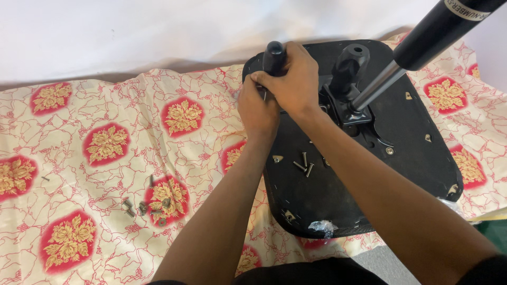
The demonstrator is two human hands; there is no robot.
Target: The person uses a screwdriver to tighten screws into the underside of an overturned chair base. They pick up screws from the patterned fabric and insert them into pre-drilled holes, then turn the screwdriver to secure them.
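On the seat base point(401, 158), both hands' point(288, 89) grip encloses the black lever handle point(274, 55).

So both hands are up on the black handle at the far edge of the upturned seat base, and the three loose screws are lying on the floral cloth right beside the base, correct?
Not quite. The head view shows both hands, left hand and right hand, at the black handle, but the three loose screws lie on the black seat base itself. A separate scatter of hardware sits on the floral cloth.

Home floor: floral cloth point(105, 142), chair seat point(364, 174)
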